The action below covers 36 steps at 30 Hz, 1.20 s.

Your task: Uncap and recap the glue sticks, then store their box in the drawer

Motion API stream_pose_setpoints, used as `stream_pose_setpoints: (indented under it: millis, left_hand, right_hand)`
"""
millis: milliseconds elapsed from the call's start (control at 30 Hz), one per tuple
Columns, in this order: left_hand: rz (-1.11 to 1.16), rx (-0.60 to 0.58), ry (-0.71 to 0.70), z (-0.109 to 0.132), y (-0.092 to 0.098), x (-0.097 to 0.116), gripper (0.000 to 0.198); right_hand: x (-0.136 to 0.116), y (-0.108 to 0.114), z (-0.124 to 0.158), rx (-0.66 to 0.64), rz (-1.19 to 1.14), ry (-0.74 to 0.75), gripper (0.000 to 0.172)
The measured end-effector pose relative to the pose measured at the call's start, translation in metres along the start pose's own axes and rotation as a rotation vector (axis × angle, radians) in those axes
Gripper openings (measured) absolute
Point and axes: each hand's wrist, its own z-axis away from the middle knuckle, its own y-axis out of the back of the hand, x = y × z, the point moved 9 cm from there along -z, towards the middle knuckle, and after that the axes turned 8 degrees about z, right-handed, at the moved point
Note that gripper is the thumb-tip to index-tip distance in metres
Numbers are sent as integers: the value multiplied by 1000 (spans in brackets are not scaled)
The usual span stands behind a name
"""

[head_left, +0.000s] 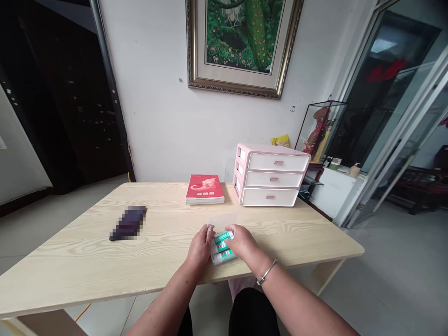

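As both forearms reach forward from the lower edge of the head view, they angle inward and meet over the near edge of the wooden bench (157, 261). The left hand (200, 245) comes in from the left with its thumb upward, its grip clasping the left side of a clear plastic container (216, 260). Bent at the wrist, which wears a silver bracelet (268, 273), the right hand (243, 245) holds the opposite side, its grip closed with thumb and fingers around the right end; whether it also pinches a tube inside, I cannot tell. The container sits between the two hands, low over the bench, and a thin clear flap spreads beyond it. Green-and-white tubes (222, 255) lie side by side in it; the hands hide part of them.

Toward the bench's far edge stands a pink drawer unit (274, 170), its three white drawers closed, with a yellow packet (281, 141) at its top rear. Left of it lies a red book (205, 189). Behind, a glass display case (303, 125) holds a figure in red (317, 133).
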Motion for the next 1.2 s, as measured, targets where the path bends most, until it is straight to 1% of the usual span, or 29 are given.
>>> stream_pose_setpoints:
  millis: [133, 233, 267, 300, 367, 433, 500, 567, 633, 700, 767, 833, 933, 1000, 1067, 1100, 1167, 1200]
  left_hand:
    - [15, -16, -6, 5, 1, 9, 46]
    - [50, -65, -47, 11, 0, 19, 45]
    - [56, -63, -54, 13, 2, 20, 46]
    - [51, -38, -55, 15, 5, 19, 48]
    - [-13, 50, -64, 21, 17, 17, 53]
    - [-136, 139, -122, 32, 27, 20, 58]
    - [-268, 196, -243, 46, 33, 34, 60]
    - [-362, 227, -371, 61, 34, 55, 60]
    - [-403, 183, -471, 74, 28, 78, 56]
    - [-413, 80, -512, 80, 18, 97, 50]
    - [-406, -35, -501, 81, 8, 110, 51]
    - [-371, -131, -440, 79, 1, 116, 59]
    - [-270, -239, -300, 74, -5, 114, 72]
    - [-215, -283, -246, 72, -5, 112, 74]
    - [-203, -282, -230, 69, 0, 109, 71]
    - [-208, -260, -226, 66, 6, 107, 70]
    - [-217, -185, -201, 56, 25, 100, 68]
    - [-220, -133, -175, 49, 37, 95, 67]
  right_hand:
    - [16, -6, -9, 27, -202, -64, 33]
    - [23, -7, -13, 55, -326, -94, 25]
    - [24, -6, -13, 65, -360, -98, 23]
    - [24, -4, -13, 73, -390, -103, 23]
    - [26, 1, -13, 89, -435, -115, 23]
    - [27, 9, -11, 106, -468, -123, 24]
    - [27, 18, -8, 121, -495, -116, 25]
    - [24, 27, -4, 130, -518, -94, 25]
    - [18, 36, 4, 131, -537, -61, 25]
    - [7, 43, 15, 122, -571, -7, 24]
    - [-7, 51, 29, 109, -613, 57, 23]
    - [-22, 57, 44, 86, -639, 109, 23]
    - [-44, 62, 63, 38, -633, 169, 21]
    - [-56, 64, 70, 17, -621, 206, 21]
    - [-63, 67, 73, 45, -596, 250, 26]
    - [-63, 70, 74, 89, -572, 277, 29]
    - [-57, 78, 74, 227, -502, 328, 33]
    - [-49, 81, 72, 306, -473, 335, 33]
